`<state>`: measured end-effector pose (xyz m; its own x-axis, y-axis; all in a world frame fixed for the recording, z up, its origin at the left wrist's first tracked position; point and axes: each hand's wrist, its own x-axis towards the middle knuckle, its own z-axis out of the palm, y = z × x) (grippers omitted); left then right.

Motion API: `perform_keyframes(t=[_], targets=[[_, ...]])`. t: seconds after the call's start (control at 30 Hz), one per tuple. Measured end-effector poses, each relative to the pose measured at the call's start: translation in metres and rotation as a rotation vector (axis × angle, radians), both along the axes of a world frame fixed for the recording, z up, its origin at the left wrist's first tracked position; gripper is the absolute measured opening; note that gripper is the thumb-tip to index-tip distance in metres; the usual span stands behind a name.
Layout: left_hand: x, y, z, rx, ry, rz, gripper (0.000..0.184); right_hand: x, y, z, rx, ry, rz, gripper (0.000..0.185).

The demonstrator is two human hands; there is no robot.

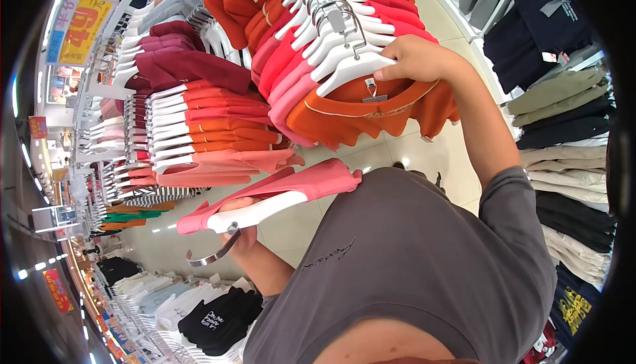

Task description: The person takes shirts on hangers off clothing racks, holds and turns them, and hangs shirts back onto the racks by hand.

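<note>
My left hand (244,230), at the lower left, is closed round a white hanger (265,210) that carries a pink garment (334,177). This hanger's metal hook points down and to the left, off any rail. At the upper right, my right hand (416,59) pinches the end of another white hanger (351,71). That one hangs at the near end of a metal rail and bears an orange garment (414,109) with a tag at its neck. Behind it, red and pink garments (278,66) hang closely packed on white hangers.
More red and orange garments (225,125) hang on racks at the left, under a price sign (81,26). Folded trousers (563,92) fill shelves along the right. Below left, a black printed garment (222,321) lies among pale ones. Tiled floor (424,158) shows between the racks.
</note>
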<state>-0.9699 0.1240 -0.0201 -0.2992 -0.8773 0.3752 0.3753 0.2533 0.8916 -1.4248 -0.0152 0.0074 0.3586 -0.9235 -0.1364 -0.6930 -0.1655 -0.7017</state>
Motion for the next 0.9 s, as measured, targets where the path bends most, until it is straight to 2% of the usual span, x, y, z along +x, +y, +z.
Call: perform_keyframes(t=[0.13, 0.23, 0.3, 0.33, 0.4, 0.43, 0.5, 0.53, 0.6, 0.63, 0.7, 0.77, 0.9], targets=[[-0.004, 0.0, -0.004, 0.024, -0.02, 0.01, 0.07, 0.002, 0.008, 0.007, -0.024, -0.032, -0.003, 0.042], [-0.008, -0.004, -0.004, 0.039, -0.053, -0.01, 0.069, 0.005, 0.019, 0.028, 0.005, 0.102, -0.026, 0.039], [-0.013, -0.007, -0.004, 0.038, -0.059, -0.038, 0.068, 0.005, 0.029, 0.033, -0.235, 0.182, -0.123, 0.042], [-0.017, -0.008, -0.003, 0.038, -0.044, -0.07, 0.068, 0.005, 0.032, 0.036, -0.233, 0.182, -0.121, 0.042], [-0.022, -0.012, -0.007, 0.016, -0.016, -0.137, 0.068, 0.007, 0.036, 0.042, -0.443, -0.01, -0.199, 0.045], [-0.024, -0.013, -0.008, 0.018, -0.017, -0.138, 0.068, 0.011, 0.037, 0.046, -0.442, -0.011, -0.201, 0.045], [-0.029, -0.015, -0.011, 0.066, -0.046, -0.109, 0.068, 0.026, 0.036, 0.057, -0.595, -0.349, -0.29, 0.042], [-0.033, -0.016, -0.013, 0.058, -0.051, -0.108, 0.068, 0.033, 0.032, 0.061, -0.593, -0.35, -0.294, 0.042], [-0.042, -0.019, -0.018, 0.078, -0.049, -0.103, 0.068, 0.044, 0.018, 0.067, -0.773, -0.479, -0.177, 0.043], [-0.049, -0.02, -0.019, 0.095, -0.044, -0.095, 0.068, 0.048, 0.01, 0.065, -0.77, -0.481, -0.178, 0.043], [-0.065, -0.019, -0.016, 0.149, -0.034, -0.13, 0.068, 0.057, -0.007, 0.055, -0.947, -0.331, -0.144, 0.054], [-0.08, -0.018, -0.018, 0.103, -0.068, -0.078, 0.061, 0.066, -0.018, 0.044, -0.901, -0.316, -0.127, 0.051], [-0.111, -0.01, -0.004, 0.245, -0.086, -0.162, 0.067, 0.076, -0.026, 0.033, -0.863, -0.432, -0.167, 0.046]])
